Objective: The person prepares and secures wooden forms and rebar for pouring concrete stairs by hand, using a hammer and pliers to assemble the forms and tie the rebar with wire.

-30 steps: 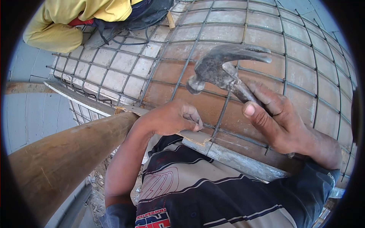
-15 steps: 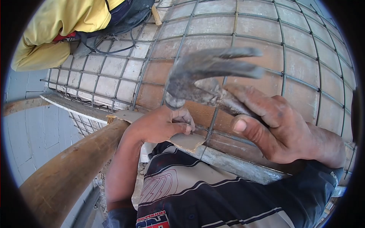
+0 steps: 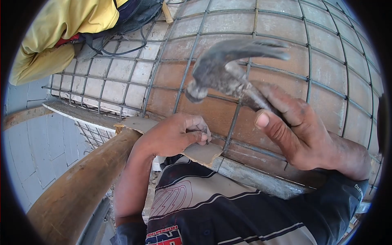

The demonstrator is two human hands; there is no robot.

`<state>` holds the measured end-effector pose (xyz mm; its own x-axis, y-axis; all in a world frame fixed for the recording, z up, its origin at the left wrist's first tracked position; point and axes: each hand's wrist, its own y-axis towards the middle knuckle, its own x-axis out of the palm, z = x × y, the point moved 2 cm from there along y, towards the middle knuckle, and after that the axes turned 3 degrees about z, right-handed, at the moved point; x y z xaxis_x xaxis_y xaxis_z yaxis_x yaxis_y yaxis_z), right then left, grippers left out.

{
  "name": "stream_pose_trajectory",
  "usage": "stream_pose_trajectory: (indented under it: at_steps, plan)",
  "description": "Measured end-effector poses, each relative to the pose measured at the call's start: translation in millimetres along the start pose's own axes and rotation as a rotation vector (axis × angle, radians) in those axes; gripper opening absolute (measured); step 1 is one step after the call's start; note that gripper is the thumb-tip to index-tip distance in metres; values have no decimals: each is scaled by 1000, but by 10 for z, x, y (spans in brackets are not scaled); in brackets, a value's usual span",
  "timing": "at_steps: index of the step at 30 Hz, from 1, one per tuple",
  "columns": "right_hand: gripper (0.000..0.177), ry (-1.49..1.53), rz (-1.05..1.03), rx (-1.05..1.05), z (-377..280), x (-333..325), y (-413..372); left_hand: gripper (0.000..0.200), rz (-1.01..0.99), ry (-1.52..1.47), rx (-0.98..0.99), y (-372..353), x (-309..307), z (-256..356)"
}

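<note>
My right hand [image 3: 304, 132] is wrapped round the handle of a worn claw hammer [image 3: 218, 71]. The hammer's head hangs in the air above my left hand, its striking face toward the lower left and its claw toward the right. My left hand [image 3: 173, 132] is closed in a pinch on what looks like a small nail [image 3: 207, 141], mostly hidden by the fingers. Under those fingertips lies a thin piece of board [image 3: 206, 155] with a ragged edge, along the near edge of the formwork.
A steel bar grid [image 3: 241, 104] covers the formwork panels [image 3: 277, 55]. At lower left a thick wooden post [image 3: 87, 181] slants up to the edge. Another person in yellow clothing [image 3: 87, 18] is at the upper left, beside a dark mesh bag [image 3: 141, 16].
The hammer in my right hand has risen and shifted slightly right, away from my left hand. My left hand keeps its pinch at nearly the same spot.
</note>
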<state>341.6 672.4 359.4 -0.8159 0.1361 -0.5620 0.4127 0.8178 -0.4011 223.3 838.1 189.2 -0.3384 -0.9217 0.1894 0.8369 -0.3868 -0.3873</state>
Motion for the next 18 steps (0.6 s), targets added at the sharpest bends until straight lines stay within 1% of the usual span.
stream_pose_trajectory:
  at_steps: [2,3,4,6,7,8,10,11,14,16,17,18]
  plan:
    - [42,62,31,-9,4,46,-6,13,25,8,35,2,3,0]
    - [36,-88,-66,153,19,79,-26,13,49,16,67,1,9,2]
    - [36,-86,-65,158,11,98,-22,13,43,15,66,-13,23,9]
    - [37,-329,-253,247,23,150,-3,12,75,104,29,-29,9,39]
    - [37,-328,-257,246,12,124,-12,12,77,101,27,-28,11,37]
    - [39,-220,-214,202,-18,73,-21,13,65,113,50,-27,9,41]
    - [42,-110,-165,165,-31,34,-25,14,46,126,75,-16,10,51]
    - [42,-52,1,7,-64,1,-5,13,29,108,51,-19,2,52]
    - [41,6,136,-72,-142,-46,-9,14,-3,82,40,-25,-11,85]
    - [45,-258,-300,262,-86,82,2,15,-15,72,43,-42,-7,46]
    - [47,-398,-274,105,114,212,-63,13,27,81,33,-33,-10,-25]
    - [47,-401,-277,101,79,192,-66,12,73,88,23,-35,-13,-35]
